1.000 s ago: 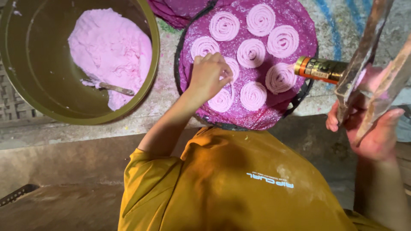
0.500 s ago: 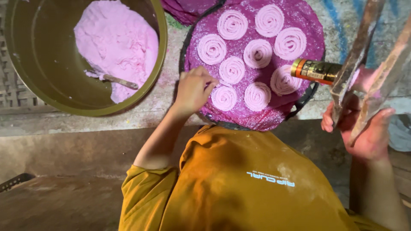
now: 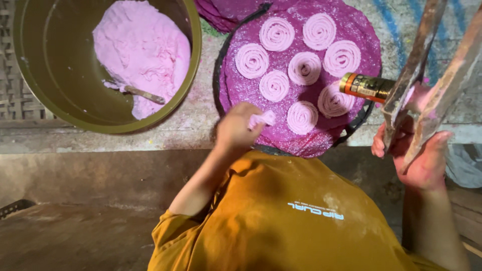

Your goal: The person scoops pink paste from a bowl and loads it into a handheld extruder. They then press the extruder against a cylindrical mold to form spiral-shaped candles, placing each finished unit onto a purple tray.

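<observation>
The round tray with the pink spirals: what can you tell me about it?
The tray is round with a dark rim, covered by a purple, grainy-looking sheet. Eight pale pink spirals of coiled dough lie flat on it, apart. It lies beside the bowl. The left hand, holding a dough bit, hovers at its near edge.

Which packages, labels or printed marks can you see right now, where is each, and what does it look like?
Cylinder with label: sticking out sideways from the wooden press in the right hand, over the round tray's edge; orange, gold and black band.
Shirt print: small white lettering across the mustard-yellow shirt, bottom centre.
</observation>
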